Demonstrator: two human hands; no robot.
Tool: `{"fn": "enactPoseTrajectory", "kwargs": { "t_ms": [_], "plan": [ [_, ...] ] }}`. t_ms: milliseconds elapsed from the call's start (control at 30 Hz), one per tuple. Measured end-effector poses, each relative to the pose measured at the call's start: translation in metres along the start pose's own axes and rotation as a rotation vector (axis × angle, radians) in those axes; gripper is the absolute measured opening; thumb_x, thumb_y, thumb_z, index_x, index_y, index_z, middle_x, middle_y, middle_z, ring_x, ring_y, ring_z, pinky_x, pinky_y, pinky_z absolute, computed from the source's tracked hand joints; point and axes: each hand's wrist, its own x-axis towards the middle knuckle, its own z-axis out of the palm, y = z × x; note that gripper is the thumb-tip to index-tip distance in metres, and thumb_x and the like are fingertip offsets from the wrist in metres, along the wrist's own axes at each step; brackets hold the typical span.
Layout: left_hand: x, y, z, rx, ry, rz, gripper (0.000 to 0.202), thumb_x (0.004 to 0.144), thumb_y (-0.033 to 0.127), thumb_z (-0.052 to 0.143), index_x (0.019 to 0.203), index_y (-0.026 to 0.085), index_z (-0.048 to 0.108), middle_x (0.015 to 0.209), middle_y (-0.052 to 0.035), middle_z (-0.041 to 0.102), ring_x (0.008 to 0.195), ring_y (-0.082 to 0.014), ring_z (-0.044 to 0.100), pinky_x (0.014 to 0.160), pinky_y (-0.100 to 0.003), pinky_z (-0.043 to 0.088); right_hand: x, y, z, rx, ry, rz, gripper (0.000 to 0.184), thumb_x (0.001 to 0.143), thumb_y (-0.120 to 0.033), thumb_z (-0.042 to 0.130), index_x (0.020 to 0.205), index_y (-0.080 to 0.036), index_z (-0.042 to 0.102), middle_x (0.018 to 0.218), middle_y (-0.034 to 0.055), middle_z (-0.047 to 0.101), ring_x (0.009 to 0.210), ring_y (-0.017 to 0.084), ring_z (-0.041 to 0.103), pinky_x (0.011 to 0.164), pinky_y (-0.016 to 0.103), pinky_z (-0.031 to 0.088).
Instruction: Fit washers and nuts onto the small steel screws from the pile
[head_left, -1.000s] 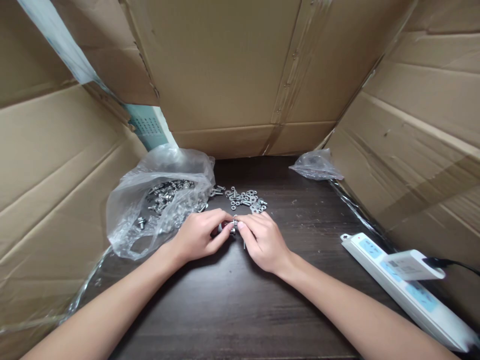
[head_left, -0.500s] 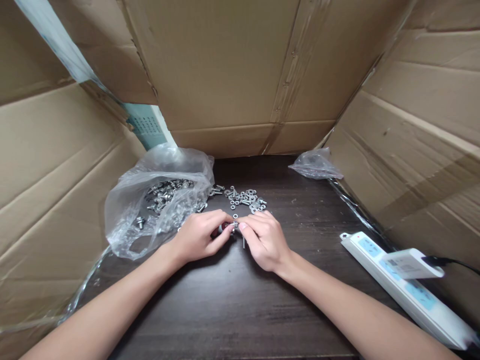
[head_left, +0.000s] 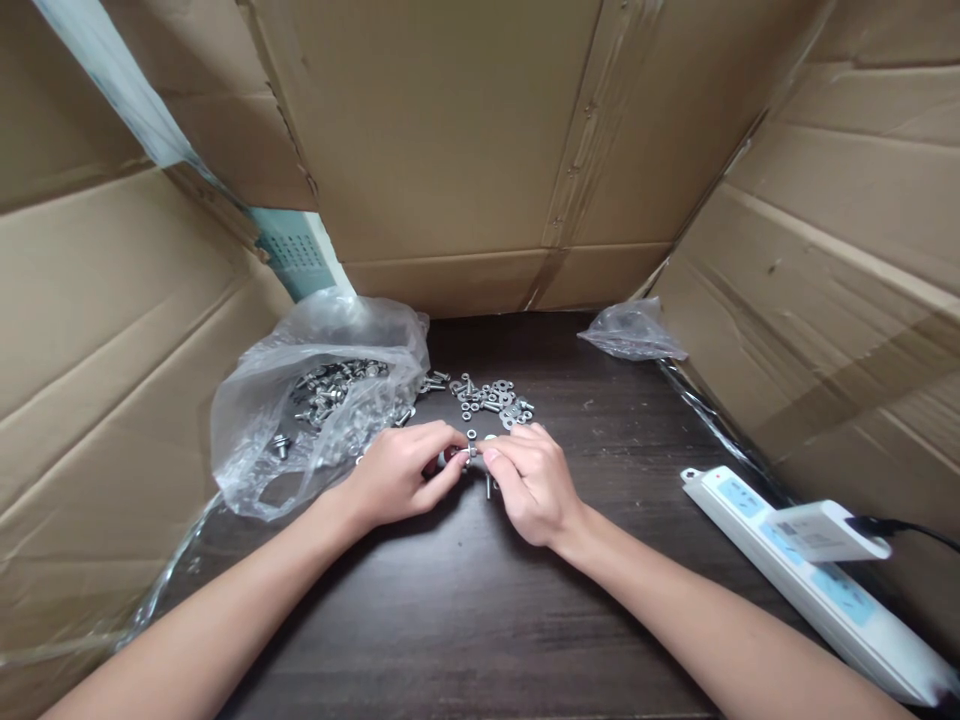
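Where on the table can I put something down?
The table has a bare patch between the left arm and the right arm, and another between the right hand and the power strip. It's crowded just beyond the right hand, where small metal pieces lie, and on the left, where the big plastic bag sits.

"What surface is shown?"
"A dark table (head_left: 465, 630), strewn mid-way with loose bolts and washers (head_left: 492, 405)."
"What else is laid there?"
"A large plastic bag (head_left: 375, 325) at left; a smaller bag (head_left: 634, 332) and white power strip (head_left: 844, 592) at right."
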Motion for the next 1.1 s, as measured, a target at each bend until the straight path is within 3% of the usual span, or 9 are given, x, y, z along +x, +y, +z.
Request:
{"fn": "enactPoseTrajectory", "kwargs": {
  "t_ms": [200,367,633,1000,1100],
  "plan": [
    [0.0001,-0.0008,-0.0003,-0.013,-0.01,-0.013,0.015,0.099,0.024,0.053,0.099,0.017,0.066,0.079,-0.0013,0.07,0.059,-0.0102,0.061,0.057,-0.021,0.046,0.0012,-0.0026,0.0024,0.019,0.079,-0.013,0.031,0.101,-0.023,0.047,0.09,-0.02,0.076,0.08,0.0017,0.079,0.064,0.017,0.06,0.071,0.034,0.037],
    [-0.0001,-0.0013,0.0001,-0.009,-0.015,-0.015,0.015,0.099,0.024,0.053,0.1,0.018,0.067,0.079,-0.001,0.071,0.059,-0.0102,0.061,0.057,-0.022,0.046,0.0014,-0.0004,0.0058,0.015,0.133,-0.02,0.032,0.102,-0.022,0.047,0.094,-0.021,0.078,0.095,0.0037,0.082,0.073,0.019,0.07,0.075,0.036,0.042],
    [0.0001,-0.0014,0.0,-0.002,-0.013,-0.011,0.015,0.099,0.024,0.053,0.098,0.017,0.066,0.076,-0.0004,0.069,0.057,-0.0099,0.058,0.056,-0.022,0.043,0.0012,0.0002,0.007,0.015,0.149,-0.033,0.029,0.1,-0.021,0.049,0.105,-0.02,0.078,0.097,0.0055,0.081,0.081,0.021,0.073,0.077,0.036,0.045],
    [0.0002,-0.0015,0.0007,-0.002,0.008,-0.008,0.014,0.099,0.023,0.053,0.098,0.017,0.066,0.078,-0.0004,0.069,0.059,-0.0095,0.059,0.057,-0.022,0.043,0.0011,0.0016,0.0088,0.014,0.124,-0.018,0.026,0.1,-0.02,0.048,0.1,-0.019,0.074,0.095,0.0055,0.08,0.081,0.02,0.072,0.078,0.034,0.043],
    [0.0,-0.0015,0.0008,0.006,0.019,-0.002,0.014,0.099,0.023,0.054,0.098,0.016,0.065,0.078,-0.0004,0.068,0.061,-0.01,0.059,0.058,-0.022,0.043,0.0017,0.0019,0.0096,0.004,0.113,0.003,0.022,0.099,-0.022,0.049,0.096,-0.019,0.07,0.085,0.0045,0.077,0.072,0.019,0.066,0.076,0.034,0.041]
  ]
}}
